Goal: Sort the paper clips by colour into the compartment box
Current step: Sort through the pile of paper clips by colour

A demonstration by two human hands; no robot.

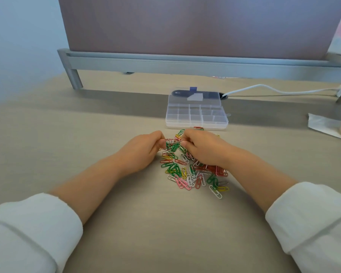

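Here, left hand [144, 149]: fingers curled, pinching paper clips [173, 168] beside its thumb.
right hand [204, 149]: curled, pinching clips too.
compartment box [197, 125]: just beyond both hands, lid open.

An office workstation. A brown divider screen [195, 24] on a grey metal frame [165, 63] stands on a beige wood-grain desktop [165, 223]. Below the screen, a white cable [261, 85] enters a desk port [223, 96].
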